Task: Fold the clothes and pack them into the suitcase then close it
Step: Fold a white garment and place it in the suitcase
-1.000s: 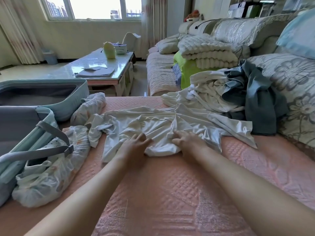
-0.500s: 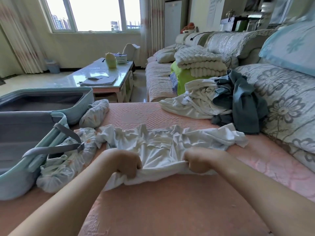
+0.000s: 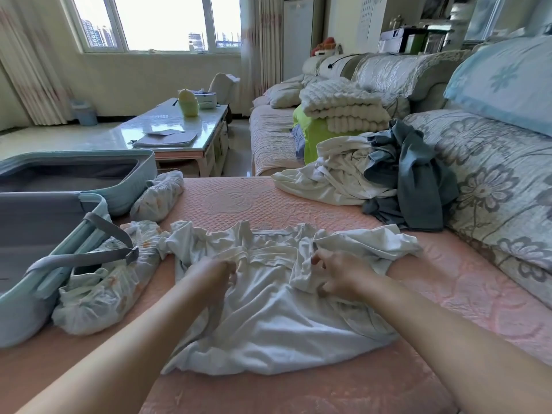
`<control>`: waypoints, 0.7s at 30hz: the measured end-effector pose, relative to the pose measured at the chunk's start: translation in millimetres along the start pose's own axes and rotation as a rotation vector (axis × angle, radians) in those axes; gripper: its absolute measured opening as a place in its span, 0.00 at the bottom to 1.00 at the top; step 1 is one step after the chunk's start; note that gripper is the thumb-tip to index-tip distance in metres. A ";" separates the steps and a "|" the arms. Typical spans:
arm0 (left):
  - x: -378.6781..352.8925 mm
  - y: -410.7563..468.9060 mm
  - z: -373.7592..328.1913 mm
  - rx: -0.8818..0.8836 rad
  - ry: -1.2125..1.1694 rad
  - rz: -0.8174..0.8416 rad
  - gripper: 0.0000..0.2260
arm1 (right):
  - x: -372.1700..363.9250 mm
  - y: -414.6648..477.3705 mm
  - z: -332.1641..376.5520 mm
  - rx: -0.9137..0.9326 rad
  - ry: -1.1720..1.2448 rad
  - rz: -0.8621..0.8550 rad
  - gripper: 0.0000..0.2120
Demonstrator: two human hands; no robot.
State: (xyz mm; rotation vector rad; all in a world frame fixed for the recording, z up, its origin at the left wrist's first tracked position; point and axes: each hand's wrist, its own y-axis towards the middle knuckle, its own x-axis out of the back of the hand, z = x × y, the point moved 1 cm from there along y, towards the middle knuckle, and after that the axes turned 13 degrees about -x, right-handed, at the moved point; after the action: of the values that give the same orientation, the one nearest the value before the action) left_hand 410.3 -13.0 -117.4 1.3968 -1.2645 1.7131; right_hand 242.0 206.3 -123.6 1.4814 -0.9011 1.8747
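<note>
My left hand (image 3: 215, 274) and right hand (image 3: 340, 273) gripped the crumpled white shirt (image 3: 268, 321). I judged folding barely begun, with the suitcase (image 3: 140, 180) open and the pile (image 3: 373, 171) waiting.

Bare pink cover (image 3: 239, 201) btwn white garment (image 3: 268, 318) & clothes pile (image 3: 352, 171), suitcase (image 3: 131, 189) blocks L, cushions (image 3: 493, 180) R

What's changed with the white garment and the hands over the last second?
The white garment was dragged toward the person, clear of the clothes pile. The left hand and right hand gripped its near hem, let go, and now pinch the bunched fabric at its middle. The open suitcase and the patterned clothes beside it stayed put.
</note>
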 end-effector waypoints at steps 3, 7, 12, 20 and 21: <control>7.8 15.0 9.9 0.043 -0.198 -0.279 0.08 | 2.6 30.3 -4.4 -0.072 0.165 -0.095 0.09; 32.7 42.7 24.7 -0.071 -0.316 -0.826 0.11 | 23.1 64.8 -18.1 -0.218 0.658 -0.369 0.08; 26.5 83.0 33.7 0.126 -0.338 -0.738 0.20 | 20.5 91.8 -49.5 -0.345 0.695 -0.321 0.16; 16.0 132.3 -90.3 -0.254 -0.416 -0.490 0.16 | 18.2 89.4 -125.6 -0.537 0.063 -0.309 0.34; 16.2 136.8 -106.7 -0.286 -0.415 -0.466 0.16 | 17.3 87.6 -134.1 -0.608 0.034 -0.211 0.41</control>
State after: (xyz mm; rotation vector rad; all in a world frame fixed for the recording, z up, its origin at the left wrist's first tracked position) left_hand 243.8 31.4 -143.4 1.7510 -1.2066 0.9243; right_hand 91.4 260.8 -140.9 1.1118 -1.1221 1.3067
